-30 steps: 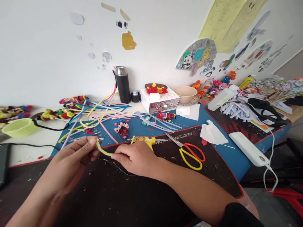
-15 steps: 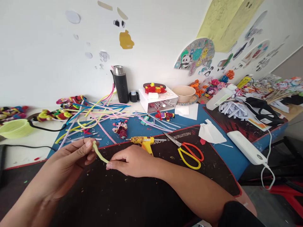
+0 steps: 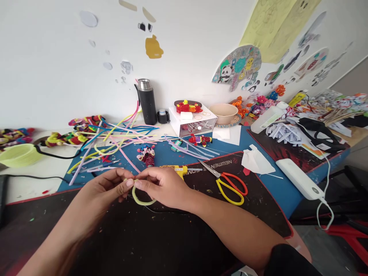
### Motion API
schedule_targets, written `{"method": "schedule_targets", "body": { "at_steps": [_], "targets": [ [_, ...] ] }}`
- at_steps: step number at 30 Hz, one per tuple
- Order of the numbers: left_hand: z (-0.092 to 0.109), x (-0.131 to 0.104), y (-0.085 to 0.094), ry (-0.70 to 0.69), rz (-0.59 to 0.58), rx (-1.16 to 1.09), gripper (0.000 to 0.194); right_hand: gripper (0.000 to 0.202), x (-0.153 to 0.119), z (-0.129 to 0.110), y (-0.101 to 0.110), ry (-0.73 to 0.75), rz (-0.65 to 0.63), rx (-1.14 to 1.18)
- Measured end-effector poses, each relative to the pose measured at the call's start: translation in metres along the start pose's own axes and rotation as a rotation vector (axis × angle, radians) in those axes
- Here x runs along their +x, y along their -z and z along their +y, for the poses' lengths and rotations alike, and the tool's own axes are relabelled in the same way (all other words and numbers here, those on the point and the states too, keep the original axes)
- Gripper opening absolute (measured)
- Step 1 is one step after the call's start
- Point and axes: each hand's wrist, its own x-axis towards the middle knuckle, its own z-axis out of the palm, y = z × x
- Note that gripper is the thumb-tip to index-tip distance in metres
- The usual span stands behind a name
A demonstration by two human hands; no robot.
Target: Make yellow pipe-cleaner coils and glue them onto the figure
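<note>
A pale yellow-green pipe cleaner (image 3: 143, 202) hangs in a loop below my fingertips. My left hand (image 3: 110, 188) pinches it between thumb and forefinger, and my right hand (image 3: 163, 188) pinches it too, with the two thumbs nearly touching. The grip points themselves are partly covered by fingers. Just behind my right hand lies a yellow glue gun (image 3: 181, 170), partly hidden. A small pipe-cleaner doll (image 3: 148, 155) in dark red sits beyond my hands. Scissors (image 3: 232, 188) with red and yellow handles rest to the right on the dark mat (image 3: 143, 241).
Loose coloured pipe cleaners (image 3: 115, 138) spread over the back left. Along the wall stand a black thermos (image 3: 148, 105), a white box (image 3: 184, 124) and a beige bowl (image 3: 223, 114). White paper (image 3: 257, 161) and a white power strip (image 3: 299, 179) lie at the right.
My hands have come together, my left moving right and my right rising slightly. The pipe cleaner, a short curved length between them before, now bends into a loop.
</note>
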Motion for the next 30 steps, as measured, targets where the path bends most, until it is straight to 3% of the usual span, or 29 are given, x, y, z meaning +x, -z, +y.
{"method": "schedule_targets", "body": {
  "at_steps": [5, 9, 14, 19, 26, 30],
  "targets": [
    [-0.002, 0.000, -0.005, 0.000, -0.045, -0.133, 0.059, 0.039, 0.000, -0.005, 0.002, -0.031, -0.034, 0.136],
    [-0.005, 0.000, 0.002, 0.024, -0.025, -0.177, 0.066, 0.038, 0.001, -0.010, 0.006, -0.046, -0.016, 0.157],
    [-0.001, 0.002, 0.009, 0.034, 0.022, 0.015, 0.074, 0.031, 0.003, -0.009, 0.008, -0.043, 0.017, 0.105],
    [0.007, -0.001, 0.002, 0.004, -0.013, 0.125, 0.068, 0.029, 0.003, -0.007, 0.005, 0.020, 0.035, 0.017],
    [0.005, -0.002, -0.012, 0.058, 0.016, -0.164, 0.064, 0.037, 0.003, -0.006, 0.004, 0.048, 0.042, 0.057],
    [-0.001, 0.000, -0.012, -0.012, 0.090, -0.173, 0.061, 0.039, 0.002, -0.006, 0.004, -0.019, -0.019, 0.206]
  ]
}}
